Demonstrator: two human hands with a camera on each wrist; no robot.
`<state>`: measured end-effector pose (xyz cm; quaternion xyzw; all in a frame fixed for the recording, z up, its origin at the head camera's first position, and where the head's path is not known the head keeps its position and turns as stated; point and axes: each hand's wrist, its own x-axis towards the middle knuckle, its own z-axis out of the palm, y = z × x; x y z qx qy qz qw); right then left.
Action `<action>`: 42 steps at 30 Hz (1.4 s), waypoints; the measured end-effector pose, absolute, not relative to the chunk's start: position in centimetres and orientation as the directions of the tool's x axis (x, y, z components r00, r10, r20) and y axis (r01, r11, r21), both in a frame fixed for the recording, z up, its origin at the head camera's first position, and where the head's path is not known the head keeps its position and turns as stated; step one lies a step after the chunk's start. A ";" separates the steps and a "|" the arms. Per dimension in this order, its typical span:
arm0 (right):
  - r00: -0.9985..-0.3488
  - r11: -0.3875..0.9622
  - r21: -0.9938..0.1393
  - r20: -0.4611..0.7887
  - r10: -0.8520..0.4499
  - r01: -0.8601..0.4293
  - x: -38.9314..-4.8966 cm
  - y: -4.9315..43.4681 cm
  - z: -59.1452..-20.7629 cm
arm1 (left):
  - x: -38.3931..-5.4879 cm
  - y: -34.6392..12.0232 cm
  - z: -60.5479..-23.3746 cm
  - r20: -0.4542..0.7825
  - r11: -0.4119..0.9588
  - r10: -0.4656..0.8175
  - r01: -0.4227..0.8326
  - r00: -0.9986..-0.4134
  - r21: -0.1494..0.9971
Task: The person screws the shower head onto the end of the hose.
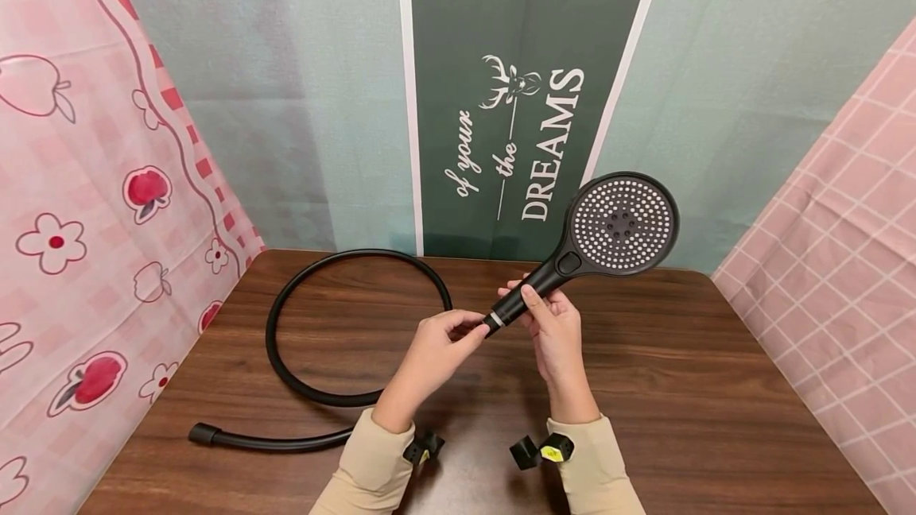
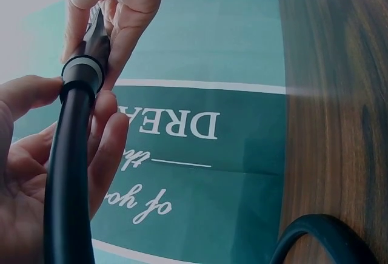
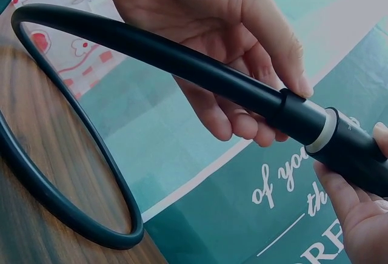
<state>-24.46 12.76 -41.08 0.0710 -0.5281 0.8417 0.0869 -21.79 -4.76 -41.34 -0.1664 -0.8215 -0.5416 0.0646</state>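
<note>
- Bottom edge of frame: two beige sleeves (image 1: 368,463) are seen, with two black wrist devices (image 1: 424,449), one per wrist.
- Lower left: one free end fitting (image 1: 204,434) is rested on the bench (image 1: 687,372), pointed left.
- Left of centre: one black hose (image 1: 272,332) is laid in a single wide loop, presumably so that slack is left for its raised end.
- Centre: the second end fitting (image 3: 300,116) is pinched between thumb and fingers of the left hand (image 1: 434,356), apparently to keep it in line with the handle.
- Just right of centre: the handle (image 1: 545,280) is grasped by the right hand (image 1: 560,340), thumb in front and fingers behind, likely to steady the weight above.
- Junction: one pale ring (image 3: 325,132) is shown between fitting and handle; thread engagement cannot be told.
- Right of centre: one shower head (image 1: 621,225) is held above the bench, tilted, its nozzle face turned toward the camera.
- Background: three cloths are counted: green at the back (image 1: 343,141), pink print at left (image 1: 93,284), pink grid at right (image 1: 837,261).
</note>
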 end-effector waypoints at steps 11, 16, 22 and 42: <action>-0.972 -0.427 -0.874 0.224 0.073 -0.234 -24.4 12.8 -41.1 | -21.7 -4.7 -41.3 0.285 0.371 0.198 0.341 -0.938 0.864; -0.973 -0.417 -0.880 0.220 0.070 -0.229 -24.4 12.8 -41.1 | -21.7 -4.8 -41.2 0.291 0.362 0.201 0.347 -0.935 0.865; -0.973 -0.409 -0.883 0.220 0.068 -0.228 -24.4 12.7 -41.0 | -21.8 -4.8 -41.3 0.268 0.368 0.211 0.331 -0.940 0.869; -0.974 -0.416 -0.881 0.216 0.072 -0.226 -24.6 12.8 -41.2 | -21.9 -4.7 -41.5 0.298 0.367 0.203 0.354 -0.933 0.860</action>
